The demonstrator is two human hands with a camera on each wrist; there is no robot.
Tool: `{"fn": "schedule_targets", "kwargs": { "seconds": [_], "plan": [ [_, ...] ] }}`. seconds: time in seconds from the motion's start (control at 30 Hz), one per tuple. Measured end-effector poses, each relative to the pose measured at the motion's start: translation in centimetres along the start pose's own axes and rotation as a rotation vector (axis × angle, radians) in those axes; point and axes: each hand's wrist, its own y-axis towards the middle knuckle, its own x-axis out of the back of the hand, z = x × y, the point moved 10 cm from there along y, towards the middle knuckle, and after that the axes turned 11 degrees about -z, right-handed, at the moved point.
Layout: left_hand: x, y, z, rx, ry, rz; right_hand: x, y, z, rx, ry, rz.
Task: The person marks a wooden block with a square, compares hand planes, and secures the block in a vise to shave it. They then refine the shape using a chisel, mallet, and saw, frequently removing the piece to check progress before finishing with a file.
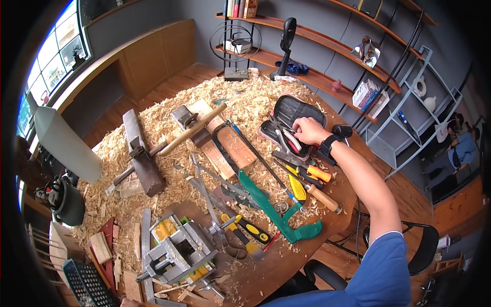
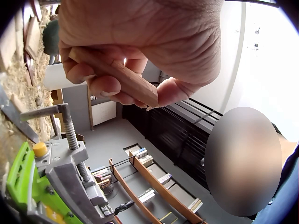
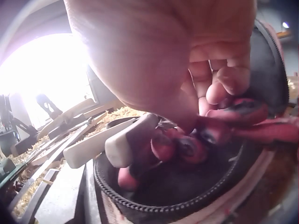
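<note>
My left hand (image 2: 140, 46) pinches a short stick of wood (image 2: 114, 74) between thumb and fingers. Only a sliver of that hand shows at the bottom of the head view. My right hand (image 1: 309, 131) reaches into an open black zip case (image 1: 300, 109) of tools. Its bent fingers (image 3: 231, 79) are right at several red-and-black handles (image 3: 238, 112); whether they grip one I cannot tell. Pliers with whitish handles (image 3: 119, 142) lie in the case beside the thumb.
A metal vise (image 1: 179, 250) stands at the near edge. Wood shavings (image 1: 169, 102) cover much of the table. A green hacksaw (image 1: 279, 215), a wooden mallet (image 1: 192, 128), a wooden plane (image 1: 140, 153) and orange-handled screwdrivers (image 1: 318, 173) lie about. A lamp-like white cylinder (image 1: 64, 143) stands left.
</note>
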Motion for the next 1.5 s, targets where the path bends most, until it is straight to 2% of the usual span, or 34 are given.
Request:
{"fn": "schedule_targets", "kwargs": {
  "seconds": [0.1,0.17,0.23,0.27,0.43,0.53,0.63,0.7,0.73,0.77,0.83,0.97,1.03,1.13,1.17,1.23,1.37,1.43,1.5],
  "plan": [
    [0.6,-0.1,0.4,0.007,-0.01,-0.027,0.4,0.1,0.2,0.028,-0.029,-0.042],
    [0.6,0.0,0.3,-0.005,-0.004,-0.005,1.8,0.0,0.1,-0.054,0.039,-0.093],
    [0.5,0.0,0.2,0.0,0.018,-0.016,4.0,0.4,-0.3,-0.039,-0.128,-0.36],
    [0.5,0.0,0.2,0.003,0.036,-0.025,4.6,0.2,0.4,0.066,-0.212,-0.442],
    [0.4,0.0,0.2,-0.006,0.005,-0.009,3.1,0.3,-0.2,0.111,-0.415,-0.351],
    [0.3,0.0,-0.2,-0.013,-0.002,-0.007,3.3,0.1,-1.0,0.056,-0.391,-0.403],
    [0.4,0.0,-0.1,-0.022,-0.014,0.013,4.7,-0.6,1.1,0.149,-0.35,-0.502],
    [0.4,-0.1,-0.1,-0.022,-0.025,0.022,4.9,-0.6,2.0,0.02,-0.109,-0.414],
    [0.6,-0.1,0.0,-0.013,-0.005,0.008,4.2,-0.8,2.8,-0.076,-0.018,-0.222],
    [0.7,-0.1,0.1,-0.002,0.016,-0.004,2.8,-0.8,2.9,-0.134,-0.037,-0.125],
    [0.6,-0.1,0.0,-0.007,0.007,0.004,1.8,-1.3,4.6,-0.022,-0.067,-0.112],
    [0.1,-0.1,-0.2,-0.01,-0.008,0.005,0.5,0.4,2.7,-0.065,-0.121,-0.025],
    [0.9,-0.2,0.3,0.003,-0.026,0.014,1.4,0.5,2.4,-0.056,-0.06,-0.034],
    [1.9,-0.3,1.0,0.028,-0.048,0.017,4.8,1.0,2.5,0.019,-0.102,-0.22],
    [2.1,-0.3,1.2,0.036,-0.051,0.02,4.8,1.2,1.7,-0.035,-0.104,-0.179],
    [2.3,-0.3,1.2,0.043,-0.061,0.03,5.6,0.9,1.9,0.16,-0.167,-0.415],
    [2.2,-0.3,1.3,0.049,-0.049,-0.008,5.1,-0.6,2.8,0.266,-0.265,-0.496],
    [1.7,-0.2,1.0,0.035,-0.033,0.001,5.7,-1.9,5.3,0.448,-0.236,-0.629],
    [1.1,0.0,0.5,0.017,-0.016,0.013,3.2,-0.9,4.4,0.265,-0.024,-0.35]
  ]
}}
